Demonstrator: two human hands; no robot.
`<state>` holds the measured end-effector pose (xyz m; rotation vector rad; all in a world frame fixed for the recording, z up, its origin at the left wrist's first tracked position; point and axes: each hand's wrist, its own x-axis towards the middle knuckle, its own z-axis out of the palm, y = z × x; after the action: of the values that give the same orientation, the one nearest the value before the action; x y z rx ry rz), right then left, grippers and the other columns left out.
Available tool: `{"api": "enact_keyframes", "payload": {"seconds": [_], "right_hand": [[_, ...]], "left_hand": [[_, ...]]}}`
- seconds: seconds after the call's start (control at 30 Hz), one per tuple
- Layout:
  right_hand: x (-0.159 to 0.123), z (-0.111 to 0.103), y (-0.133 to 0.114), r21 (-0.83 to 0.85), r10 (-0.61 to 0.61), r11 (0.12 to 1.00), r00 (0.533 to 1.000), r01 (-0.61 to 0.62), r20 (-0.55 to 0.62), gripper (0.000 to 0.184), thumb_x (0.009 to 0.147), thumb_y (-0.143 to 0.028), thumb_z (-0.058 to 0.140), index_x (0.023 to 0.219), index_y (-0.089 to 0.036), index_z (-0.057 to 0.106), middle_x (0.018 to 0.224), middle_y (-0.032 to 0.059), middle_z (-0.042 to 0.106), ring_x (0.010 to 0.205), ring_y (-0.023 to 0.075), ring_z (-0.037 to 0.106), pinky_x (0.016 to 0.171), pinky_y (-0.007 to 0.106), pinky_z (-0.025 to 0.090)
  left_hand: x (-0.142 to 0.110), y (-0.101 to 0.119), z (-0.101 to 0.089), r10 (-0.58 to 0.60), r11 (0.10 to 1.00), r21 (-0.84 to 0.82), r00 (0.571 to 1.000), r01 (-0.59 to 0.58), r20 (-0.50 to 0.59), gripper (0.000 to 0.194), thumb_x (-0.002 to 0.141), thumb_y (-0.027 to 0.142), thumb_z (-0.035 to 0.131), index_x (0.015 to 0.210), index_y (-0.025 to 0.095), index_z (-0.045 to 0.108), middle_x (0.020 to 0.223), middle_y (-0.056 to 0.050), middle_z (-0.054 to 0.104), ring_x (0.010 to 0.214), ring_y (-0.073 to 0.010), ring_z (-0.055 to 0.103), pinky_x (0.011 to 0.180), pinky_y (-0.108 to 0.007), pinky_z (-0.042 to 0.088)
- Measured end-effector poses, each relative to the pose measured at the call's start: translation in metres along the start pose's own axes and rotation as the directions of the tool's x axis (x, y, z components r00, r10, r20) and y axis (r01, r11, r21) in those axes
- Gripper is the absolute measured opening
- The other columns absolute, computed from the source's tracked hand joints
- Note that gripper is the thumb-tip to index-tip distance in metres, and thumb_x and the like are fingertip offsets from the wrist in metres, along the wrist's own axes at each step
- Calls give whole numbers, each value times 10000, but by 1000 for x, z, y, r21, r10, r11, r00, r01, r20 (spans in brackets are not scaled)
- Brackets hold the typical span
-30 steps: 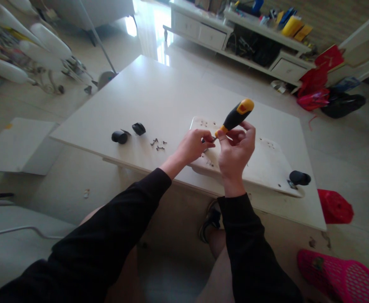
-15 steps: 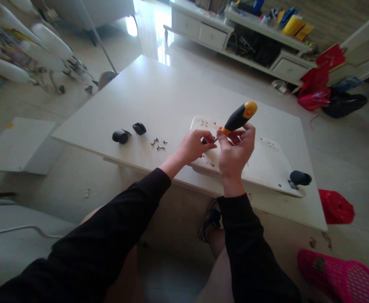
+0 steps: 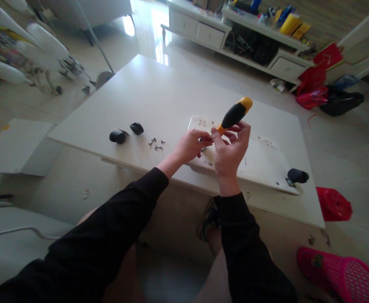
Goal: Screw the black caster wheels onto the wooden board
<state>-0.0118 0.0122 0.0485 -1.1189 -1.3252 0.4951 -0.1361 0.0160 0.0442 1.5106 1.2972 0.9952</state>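
Observation:
My right hand (image 3: 229, 150) is closed round a black and orange screwdriver (image 3: 234, 114), whose handle points up and to the right. My left hand (image 3: 191, 145) pinches something small and dark at the screwdriver's tip; it is too small to name. Both hands hover over the near left corner of a white board (image 3: 260, 162) lying on the white table (image 3: 159, 97). A black caster wheel (image 3: 298, 175) sits at the board's right end. Two more black caster wheels (image 3: 118, 136) (image 3: 137, 128) and several small dark screws (image 3: 156, 144) lie on the table to the left.
A pink plastic basket (image 3: 342, 275) and a red bag (image 3: 333, 204) lie on the floor at the right. A white TV cabinet (image 3: 235, 38) with clutter stands at the back. White bottle-shaped objects on a rack (image 3: 30, 50) are at the far left.
The screwdriver handle swung slightly right, then back, while both hands stayed together at its tip. The view shifted a little.

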Motion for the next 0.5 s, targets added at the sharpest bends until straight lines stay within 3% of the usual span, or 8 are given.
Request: {"api": "enact_keyframes", "payload": {"seconds": [0.27, 0.4, 0.5], "right_hand": [[3, 0, 0, 53, 15, 998, 999, -13, -48, 402, 827, -224, 810, 1153, -279, 583, 951, -39, 698, 878, 124, 733, 677, 233, 609], [0, 1, -2, 82, 3, 997, 1000, -2, -11, 328, 894, -199, 714, 1182, -283, 583, 1013, -26, 743, 921, 120, 757, 743, 257, 632], [-1, 2, -4, 80, 2, 997, 1000, -2, 0, 361, 876, -220, 751, 1187, -290, 583, 1073, -24, 744, 949, 119, 762, 722, 245, 628]], "left_hand": [[0, -3, 1, 3, 1000, -18, 1000, -3, -19, 101, 903, 200, 732, 884, 149, 816, 774, -34, 780, 444, -70, 590, 465, -203, 437], [1, -5, 2, -8, 1000, -13, 998, 7, -67, 60, 870, 206, 769, 840, 156, 779, 757, -19, 760, 454, -63, 584, 459, -193, 417], [1, -3, 4, -15, 999, -35, 997, 13, -74, 68, 861, 188, 775, 809, 153, 749, 786, -20, 764, 457, -54, 570, 441, -186, 397]]}}
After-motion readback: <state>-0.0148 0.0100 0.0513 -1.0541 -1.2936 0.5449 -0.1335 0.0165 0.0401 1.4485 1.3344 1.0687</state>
